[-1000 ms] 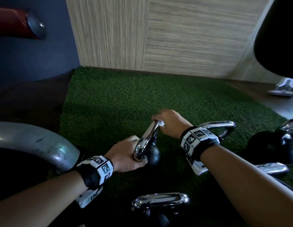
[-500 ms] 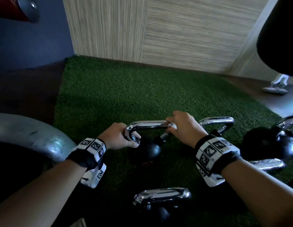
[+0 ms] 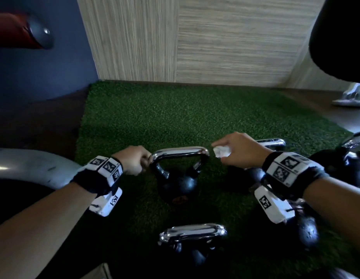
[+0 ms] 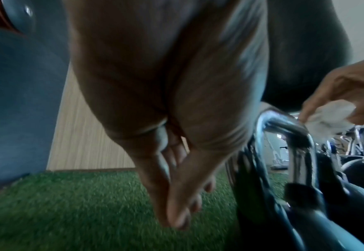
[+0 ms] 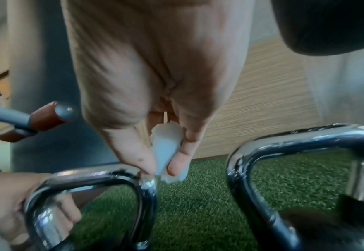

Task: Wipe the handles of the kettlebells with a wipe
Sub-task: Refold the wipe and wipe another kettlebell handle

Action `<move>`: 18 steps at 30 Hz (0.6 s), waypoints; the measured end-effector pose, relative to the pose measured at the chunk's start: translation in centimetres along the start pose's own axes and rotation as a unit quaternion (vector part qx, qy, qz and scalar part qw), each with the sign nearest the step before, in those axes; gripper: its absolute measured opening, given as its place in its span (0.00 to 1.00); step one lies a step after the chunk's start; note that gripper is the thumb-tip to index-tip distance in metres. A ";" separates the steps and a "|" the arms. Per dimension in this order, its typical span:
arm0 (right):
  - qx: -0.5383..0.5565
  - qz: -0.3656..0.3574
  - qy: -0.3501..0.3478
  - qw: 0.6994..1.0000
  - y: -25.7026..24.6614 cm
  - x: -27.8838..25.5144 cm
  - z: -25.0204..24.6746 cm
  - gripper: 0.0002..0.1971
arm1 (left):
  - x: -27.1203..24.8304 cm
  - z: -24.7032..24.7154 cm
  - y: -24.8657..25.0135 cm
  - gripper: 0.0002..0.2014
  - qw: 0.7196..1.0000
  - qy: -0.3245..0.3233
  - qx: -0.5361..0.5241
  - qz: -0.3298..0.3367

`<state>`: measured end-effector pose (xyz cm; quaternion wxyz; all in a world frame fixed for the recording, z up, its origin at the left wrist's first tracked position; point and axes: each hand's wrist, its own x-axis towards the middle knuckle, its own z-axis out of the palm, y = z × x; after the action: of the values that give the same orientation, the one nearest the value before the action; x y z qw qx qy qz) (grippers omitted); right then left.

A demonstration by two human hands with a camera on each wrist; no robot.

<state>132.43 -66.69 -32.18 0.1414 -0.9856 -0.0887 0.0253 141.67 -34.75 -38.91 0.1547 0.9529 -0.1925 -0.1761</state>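
A black kettlebell [image 3: 176,186] stands upright on the green turf [image 3: 175,117], its chrome handle [image 3: 180,153] running left to right. My left hand [image 3: 134,161] holds the handle's left corner [image 5: 37,195], with fingers curled behind the bar. My right hand [image 3: 235,151] hovers just off the right corner and pinches a crumpled white wipe [image 3: 221,151] between thumb and fingers [image 5: 178,163]. In the right wrist view the wipe [image 5: 166,147] hangs at the bend of the handle; I cannot tell whether it touches.
More kettlebells crowd the turf: one handle near me [image 3: 192,233], one behind my right hand [image 3: 271,142], others at far right [image 3: 354,158]. A grey curved machine frame [image 3: 34,170] lies left, and a black pad [image 3: 340,37] hangs at top right. Open turf reaches the wall.
The kettlebell has swung round and now stands upright with its handle crosswise. My right hand has come off the handle to the right with the wipe. The left hand stays at the left corner.
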 end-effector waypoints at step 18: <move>-0.061 -0.084 -0.020 0.994 14.7 -3.7 -12.2 0.11 | -1.7 -5.2 21.1 0.11 0.990 -0.046 0.130 0.025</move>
<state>132.22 -84.63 -24.54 0.0812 -0.9808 -0.1752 0.0275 135.68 -51.45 -26.18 0.0253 0.9507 -0.2446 -0.1889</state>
